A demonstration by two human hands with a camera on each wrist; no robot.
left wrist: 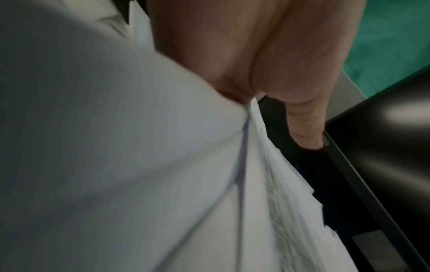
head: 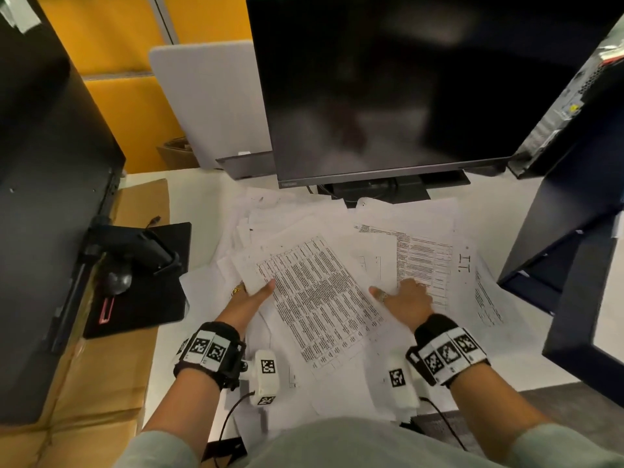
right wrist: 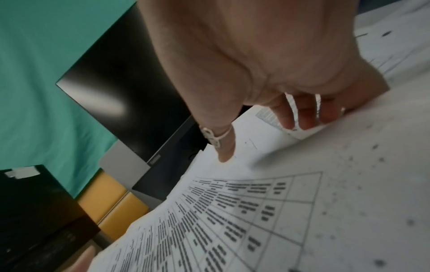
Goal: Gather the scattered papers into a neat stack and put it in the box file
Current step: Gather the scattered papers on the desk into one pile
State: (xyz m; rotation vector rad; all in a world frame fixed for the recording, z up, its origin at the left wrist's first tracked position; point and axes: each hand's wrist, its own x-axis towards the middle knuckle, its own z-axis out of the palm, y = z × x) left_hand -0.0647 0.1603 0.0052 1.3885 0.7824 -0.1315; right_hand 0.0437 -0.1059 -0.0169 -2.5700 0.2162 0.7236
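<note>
Several printed sheets lie scattered over the white desk (head: 189, 190) in front of the monitor. My left hand (head: 260, 291) grips the left edge of a loose bundle of papers (head: 317, 298). Its thumb lies on top and its fingers are hidden underneath. In the left wrist view the thumb (left wrist: 302, 119) sits over the bundle's fanned edges (left wrist: 279, 184). My right hand (head: 403, 293) rests on the sheets (head: 422, 258) to the right, with thumb spread and fingertips (right wrist: 307, 123) pressing down on a printed page (right wrist: 267, 202). A dark blue box file (head: 553, 251) stands at the right, apparently open.
A large black monitor (head: 388, 89) on its stand borders the papers at the back. A computer case (head: 574, 96) stands at the back right. To the left are a black panel (head: 50, 197), a black pad (head: 141, 292) with a handheld device, and cardboard (head: 111, 383).
</note>
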